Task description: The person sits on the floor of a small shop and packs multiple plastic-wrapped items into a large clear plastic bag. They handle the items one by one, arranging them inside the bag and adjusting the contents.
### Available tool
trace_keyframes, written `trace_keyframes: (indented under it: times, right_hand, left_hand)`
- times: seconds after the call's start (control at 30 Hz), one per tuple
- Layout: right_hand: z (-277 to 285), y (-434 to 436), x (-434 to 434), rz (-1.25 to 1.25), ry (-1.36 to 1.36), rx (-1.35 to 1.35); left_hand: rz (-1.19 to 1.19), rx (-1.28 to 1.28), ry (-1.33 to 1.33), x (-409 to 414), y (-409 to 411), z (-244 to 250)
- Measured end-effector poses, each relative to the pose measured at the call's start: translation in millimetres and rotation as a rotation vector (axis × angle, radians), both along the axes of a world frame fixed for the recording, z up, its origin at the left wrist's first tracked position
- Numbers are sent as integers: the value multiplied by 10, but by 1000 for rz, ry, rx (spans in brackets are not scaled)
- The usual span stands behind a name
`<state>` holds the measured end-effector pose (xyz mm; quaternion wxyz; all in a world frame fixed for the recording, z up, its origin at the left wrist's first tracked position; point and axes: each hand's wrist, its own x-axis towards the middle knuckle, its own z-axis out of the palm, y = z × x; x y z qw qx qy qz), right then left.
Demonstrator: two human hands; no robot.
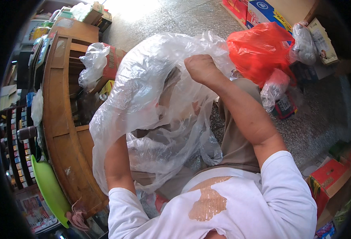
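A large clear plastic bag spreads, crumpled and puffed out, in front of my torso and over my lap. My right hand is closed in a fist on the bag's gathered film near its upper right side. My left forearm goes up under the film, and the bag drapes over it. Shiny plastic veils my left hand, so its fingers cannot be made out. Through a gap in the film something brown shows; what it is stays unclear.
A worn wooden cabinet runs along the left, with a green plastic basin beside it. A red plastic bag sits on the speckled floor at upper right, near several cartons. A red cardboard box stands at lower right.
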<state>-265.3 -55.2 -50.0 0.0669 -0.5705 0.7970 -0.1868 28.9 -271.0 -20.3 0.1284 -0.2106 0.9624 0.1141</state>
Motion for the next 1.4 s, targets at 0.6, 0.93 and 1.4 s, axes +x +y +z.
trace_keyframes:
  times: [0.6,0.93,1.4]
  right_hand:
    - [156,-68,55,-82,-155,50]
    - [211,-201,69,-60,-230,65]
    - [-23,-707,390,155,-266,36]
  left_hand:
    - [263,41,-77,-992,978,-596]
    - [157,-255,-232,-997,729,-630]
    - [168,-126,-178,-758,-1066,530]
